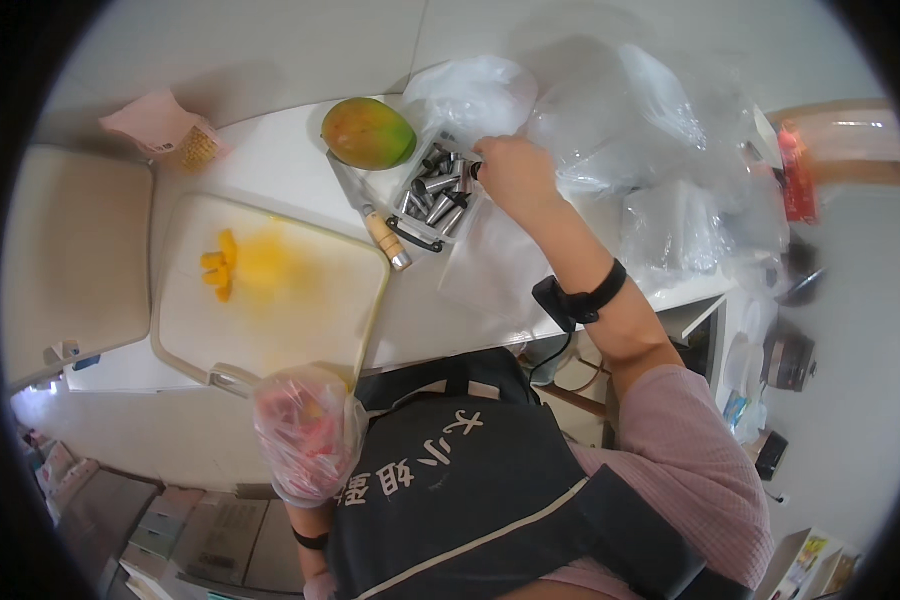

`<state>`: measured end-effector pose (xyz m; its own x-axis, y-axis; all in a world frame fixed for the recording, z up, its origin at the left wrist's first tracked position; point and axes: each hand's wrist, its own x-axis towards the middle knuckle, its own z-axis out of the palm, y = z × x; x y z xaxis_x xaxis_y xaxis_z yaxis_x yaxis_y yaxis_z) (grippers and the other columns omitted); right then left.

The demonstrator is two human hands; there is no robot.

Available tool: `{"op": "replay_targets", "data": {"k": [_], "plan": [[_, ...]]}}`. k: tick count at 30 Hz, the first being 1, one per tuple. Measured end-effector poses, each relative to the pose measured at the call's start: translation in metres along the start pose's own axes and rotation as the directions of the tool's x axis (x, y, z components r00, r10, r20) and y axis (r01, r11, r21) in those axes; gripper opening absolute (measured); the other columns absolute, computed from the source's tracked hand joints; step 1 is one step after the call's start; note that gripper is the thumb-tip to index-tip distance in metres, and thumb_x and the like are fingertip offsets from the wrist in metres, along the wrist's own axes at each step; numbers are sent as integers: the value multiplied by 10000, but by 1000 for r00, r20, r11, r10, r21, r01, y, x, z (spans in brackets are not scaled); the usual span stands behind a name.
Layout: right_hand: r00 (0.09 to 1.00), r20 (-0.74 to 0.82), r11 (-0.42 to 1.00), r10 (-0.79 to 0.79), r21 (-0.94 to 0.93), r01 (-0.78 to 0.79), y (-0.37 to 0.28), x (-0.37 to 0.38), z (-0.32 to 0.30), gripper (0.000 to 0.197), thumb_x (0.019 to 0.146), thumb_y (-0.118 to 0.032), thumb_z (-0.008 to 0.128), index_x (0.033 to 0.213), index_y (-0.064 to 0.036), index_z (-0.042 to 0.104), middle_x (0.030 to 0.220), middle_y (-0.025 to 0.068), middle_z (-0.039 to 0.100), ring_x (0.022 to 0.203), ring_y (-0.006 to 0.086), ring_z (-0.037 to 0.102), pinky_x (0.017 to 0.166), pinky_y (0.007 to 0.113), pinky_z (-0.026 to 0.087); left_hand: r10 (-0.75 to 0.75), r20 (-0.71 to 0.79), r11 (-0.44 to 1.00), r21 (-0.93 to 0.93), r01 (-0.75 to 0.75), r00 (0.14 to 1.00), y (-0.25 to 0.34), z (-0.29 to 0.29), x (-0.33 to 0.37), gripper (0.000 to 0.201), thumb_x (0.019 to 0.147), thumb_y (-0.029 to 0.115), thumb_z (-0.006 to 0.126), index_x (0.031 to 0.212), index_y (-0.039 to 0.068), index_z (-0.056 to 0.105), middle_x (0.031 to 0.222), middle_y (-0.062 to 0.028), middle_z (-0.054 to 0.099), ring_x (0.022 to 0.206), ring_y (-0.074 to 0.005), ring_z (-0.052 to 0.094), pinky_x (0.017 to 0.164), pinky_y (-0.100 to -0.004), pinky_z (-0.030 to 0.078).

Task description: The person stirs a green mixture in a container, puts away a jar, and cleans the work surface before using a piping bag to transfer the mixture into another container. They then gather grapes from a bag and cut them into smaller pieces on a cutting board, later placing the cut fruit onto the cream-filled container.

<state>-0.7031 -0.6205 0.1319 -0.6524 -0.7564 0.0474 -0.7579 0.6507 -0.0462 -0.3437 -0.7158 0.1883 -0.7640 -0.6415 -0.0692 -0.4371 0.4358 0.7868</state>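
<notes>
My right hand [518, 178] is curled at the right rim of a clear plastic box [425, 238] with a black handle. Its fingertips are partly hidden, so what they pinch does not show. Inside the box lie several metal piping nozzles [440, 192]. A red-green mango [370, 134] rests by the box's far left side. Loose clear plastic covers my left hand [308, 435], with pink and red showing through; its fingers cannot be made out. That hand is at the near edge of a white cutting board [320, 300], which carries yellow fruit pieces [220, 265] and a yellow stain.
A wooden-handled knife [385, 237] lies between board and box. Clear plastic bags [620, 120] crowd the table's right side. At the far left are an opened pink packet [165, 130] and a pale upright panel [80, 250]. A dark apron [470, 490] hangs at the table's front edge.
</notes>
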Motion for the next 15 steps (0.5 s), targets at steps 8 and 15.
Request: {"op": "replay_targets", "data": {"k": [8, 15], "plan": [[989, 60, 984, -132, 131, 123, 11, 5, -2, 245, 743, -145, 580, 963, -144, 688, 804, 65, 667, 767, 258, 629, 645, 370, 503, -335, 50, 861, -388, 328, 941, -5, 24, 3, 554, 746, 77, 681, 1243, 44, 439, 1184, -116, 485, 1094, -191, 474, 905, -309, 404], [953, 284, 989, -106, 129, 72, 2, 10, -12, 273, 710, -224, 620, 956, -130, 691, 816, 76, 673, 764, 269, 632, 658, 366, 500, -159, 10, 986, 61, 158, 987, 0, 24, 17, 541, 739, 84, 690, 1212, 44, 432, 1167, -101, 491, 1087, -206, 466, 906, -301, 398]]}}
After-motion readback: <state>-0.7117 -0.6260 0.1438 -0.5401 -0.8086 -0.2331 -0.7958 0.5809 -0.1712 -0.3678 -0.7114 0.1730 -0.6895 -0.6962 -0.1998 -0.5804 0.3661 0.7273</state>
